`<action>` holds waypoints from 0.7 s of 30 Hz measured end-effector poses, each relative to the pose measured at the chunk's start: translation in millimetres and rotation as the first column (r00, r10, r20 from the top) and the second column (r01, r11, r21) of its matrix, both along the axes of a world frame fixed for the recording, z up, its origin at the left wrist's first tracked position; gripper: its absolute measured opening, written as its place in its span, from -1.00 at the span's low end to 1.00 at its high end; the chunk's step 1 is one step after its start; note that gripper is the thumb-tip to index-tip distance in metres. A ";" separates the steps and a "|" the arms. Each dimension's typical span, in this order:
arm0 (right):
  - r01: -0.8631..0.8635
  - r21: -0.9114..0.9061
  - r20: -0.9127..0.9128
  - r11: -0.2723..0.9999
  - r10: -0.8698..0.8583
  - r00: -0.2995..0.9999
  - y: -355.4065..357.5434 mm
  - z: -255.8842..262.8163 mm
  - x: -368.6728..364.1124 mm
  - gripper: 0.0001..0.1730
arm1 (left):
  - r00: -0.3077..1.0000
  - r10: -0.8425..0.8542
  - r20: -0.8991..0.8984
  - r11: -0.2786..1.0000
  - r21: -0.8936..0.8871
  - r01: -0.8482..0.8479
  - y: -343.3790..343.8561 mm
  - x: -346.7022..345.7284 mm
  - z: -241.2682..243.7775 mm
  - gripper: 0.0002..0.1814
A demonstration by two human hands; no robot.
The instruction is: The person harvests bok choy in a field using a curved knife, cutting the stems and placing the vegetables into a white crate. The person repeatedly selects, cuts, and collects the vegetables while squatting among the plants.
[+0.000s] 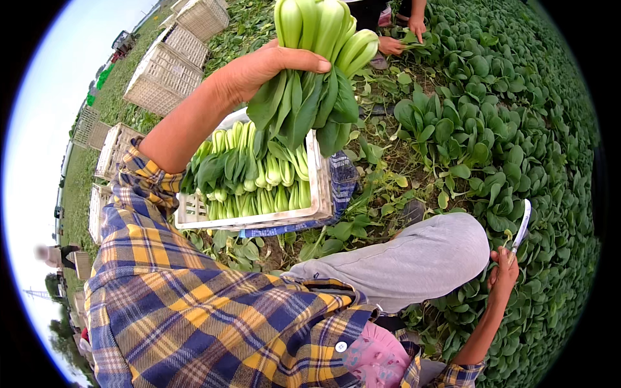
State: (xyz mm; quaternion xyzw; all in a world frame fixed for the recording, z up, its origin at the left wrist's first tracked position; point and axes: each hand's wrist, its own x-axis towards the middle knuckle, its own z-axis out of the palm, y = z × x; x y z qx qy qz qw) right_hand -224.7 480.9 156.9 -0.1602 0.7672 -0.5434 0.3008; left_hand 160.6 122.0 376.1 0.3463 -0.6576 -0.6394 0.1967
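My left hand point(274, 65) grips a bunch of bok choy point(318, 29), thumb across the front, pale stem ends up and dark leaves hanging down. The bunch is above the far right corner of a white plastic crate point(318, 194). Inside the crate, bok choy point(269, 172) lies in rows, with leaves folded over some stems. Off to the right, my right hand point(504, 271) holds a knife point(522, 225) by its handle. Its narrow, slightly curved blade points up, over the growing bok choy point(529, 291) and clear of the held bunch.
Blue printed sacking point(343, 177) lies under the crate. Another person's hands point(405, 39) touch plants at the top. White slatted crates point(165, 72) stand on the left. Trimmed leaves point(339, 233) litter the soil near my grey-trousered knee point(436, 257). A distant vehicle point(123, 42) stands at upper left.
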 end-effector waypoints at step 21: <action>-0.174 0.158 0.005 0.972 0.175 0.985 1.2 -54.9 23.8 -0.73 | 0.207 0.651 0.730 0.563 -0.283 -0.777 -86.5 74.8 -276.7 0.61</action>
